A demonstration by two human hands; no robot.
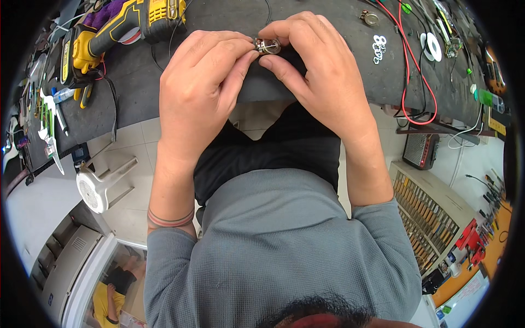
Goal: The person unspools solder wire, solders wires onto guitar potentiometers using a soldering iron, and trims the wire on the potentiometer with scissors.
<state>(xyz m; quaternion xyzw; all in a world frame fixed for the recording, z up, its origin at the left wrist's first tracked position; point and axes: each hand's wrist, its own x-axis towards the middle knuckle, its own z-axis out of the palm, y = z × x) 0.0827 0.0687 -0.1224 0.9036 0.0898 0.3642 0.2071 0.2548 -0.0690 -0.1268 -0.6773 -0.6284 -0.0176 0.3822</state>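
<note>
Above the near edge of the dark work table (219, 117), a small round metal part (269, 46), silvery and brassy with a thin bar across it, sits between my two hands. My left hand (202, 76) pinches its left side with thumb and fingertips together. On its right side, the curled fingers of my right hand (325, 68) grip it, the thumb coming up from below. My fingertips cover its edges, and its exact kind cannot be made out.
A yellow and black cordless power tool (112, 38) lies at the left. To the right are a small brassy round part (370, 19), white rings (378, 48), white discs (433, 47) and a looping red cable (420, 121). A white stool (95, 188) stands below left.
</note>
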